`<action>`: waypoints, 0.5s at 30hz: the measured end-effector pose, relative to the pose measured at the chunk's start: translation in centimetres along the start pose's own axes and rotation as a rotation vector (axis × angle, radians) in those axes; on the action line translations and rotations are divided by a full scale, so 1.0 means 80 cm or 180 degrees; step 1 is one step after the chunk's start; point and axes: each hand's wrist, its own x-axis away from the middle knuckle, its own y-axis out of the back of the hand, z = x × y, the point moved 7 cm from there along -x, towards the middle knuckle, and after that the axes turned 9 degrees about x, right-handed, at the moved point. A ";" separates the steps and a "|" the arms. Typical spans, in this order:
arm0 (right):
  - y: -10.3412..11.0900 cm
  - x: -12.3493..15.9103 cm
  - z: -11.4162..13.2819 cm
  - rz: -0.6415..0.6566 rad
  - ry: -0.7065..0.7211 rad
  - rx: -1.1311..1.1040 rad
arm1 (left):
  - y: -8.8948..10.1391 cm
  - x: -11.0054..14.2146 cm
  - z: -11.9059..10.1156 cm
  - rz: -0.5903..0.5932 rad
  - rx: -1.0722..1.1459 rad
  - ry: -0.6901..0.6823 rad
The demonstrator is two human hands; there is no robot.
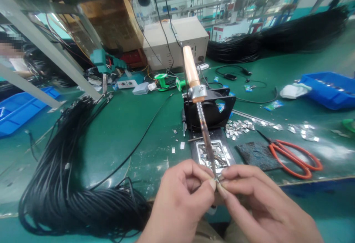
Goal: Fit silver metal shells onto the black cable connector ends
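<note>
My left hand [183, 195] and my right hand [257, 198] meet at the near edge of the green bench, fingers pinched together on a small metal part [216, 179] too small to make out. The tip of a soldering iron [206, 139] touches that pinch point. The iron has a wooden handle [190, 71] and is clamped in a black stand [208, 110], slanting down toward me. Under the tip lies a metal tray [213, 154] with small silver pieces.
A big bundle of black cables [69, 184] fills the left of the bench. Orange-handled scissors [294, 156] and a dark pad [256, 154] lie to the right, with scattered metal clips [249, 126]. Blue bins [330, 89] stand at both sides. A beige box [177, 41] sits behind. A person is at far left.
</note>
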 end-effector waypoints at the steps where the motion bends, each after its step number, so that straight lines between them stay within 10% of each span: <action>1: 0.000 0.000 0.000 -0.0002 0.0001 0.0021 | 0.000 0.000 -0.001 -0.0009 -0.0010 -0.0003; 15: 0.000 -0.005 0.002 -0.0074 -0.0022 -0.0055 | 0.001 0.003 0.000 -0.0012 0.0023 0.0030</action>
